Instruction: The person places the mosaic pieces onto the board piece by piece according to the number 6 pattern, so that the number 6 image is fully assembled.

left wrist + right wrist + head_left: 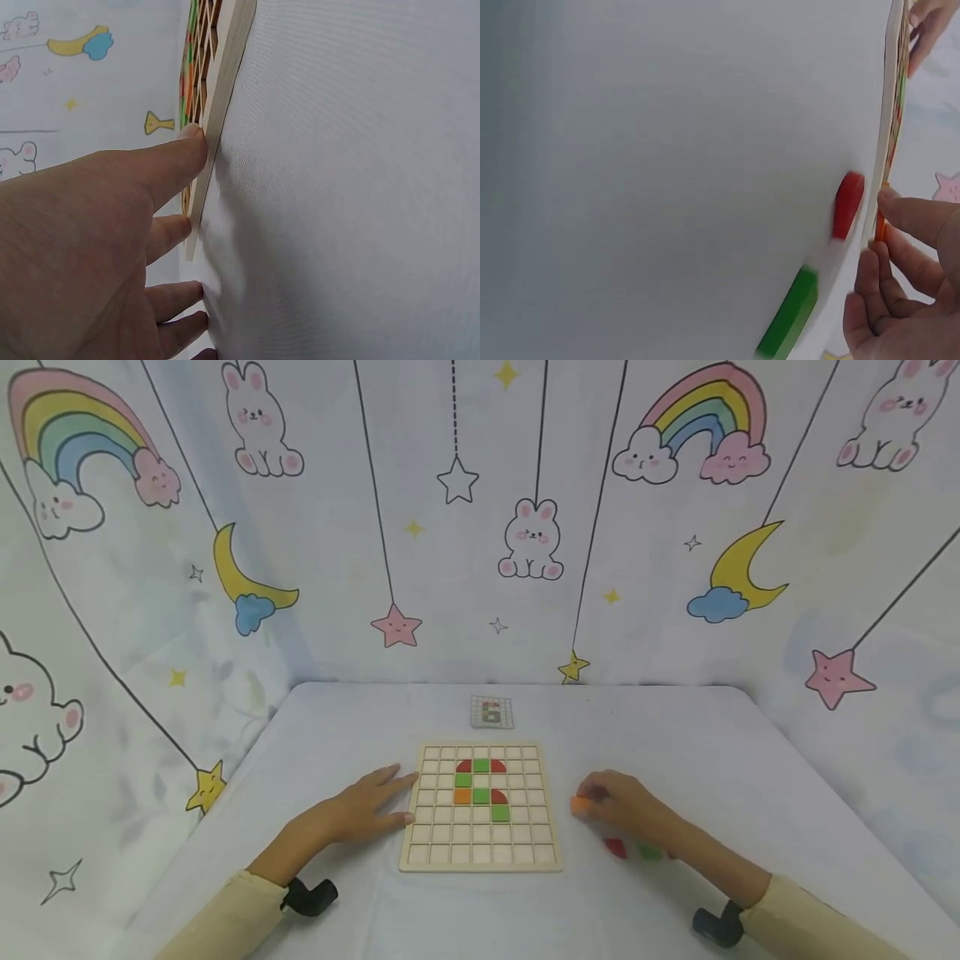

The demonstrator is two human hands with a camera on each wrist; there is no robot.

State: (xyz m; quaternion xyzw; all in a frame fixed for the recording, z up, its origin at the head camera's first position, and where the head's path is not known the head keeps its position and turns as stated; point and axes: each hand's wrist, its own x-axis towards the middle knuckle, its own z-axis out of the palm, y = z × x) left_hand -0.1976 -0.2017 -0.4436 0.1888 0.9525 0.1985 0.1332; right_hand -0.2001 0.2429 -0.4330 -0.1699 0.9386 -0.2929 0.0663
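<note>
A wooden grid board point(442, 857) lies flat on the white table, with several red, green and orange tiles set in its upper middle squares. My left hand point(365, 807) rests at the board's left edge, thumb and fingertips touching the rim, fingers spread and nearly straight. To the right of the board, my right hand point(617, 803) pinches an orange tile point(579, 806) between thumb and fingers. Below that hand lie a red quarter-round tile point(616, 848) and a green tile point(649, 852). The right wrist view shows the red tile point(848, 204) and green tile point(789, 315) on the cloth.
A small pattern card point(492, 712) showing a tile figure lies behind the board. Another red piece point(671, 855) is partly hidden by the right forearm. A printed cloth point(465, 568) with rabbits, stars and moons hangs behind the table.
</note>
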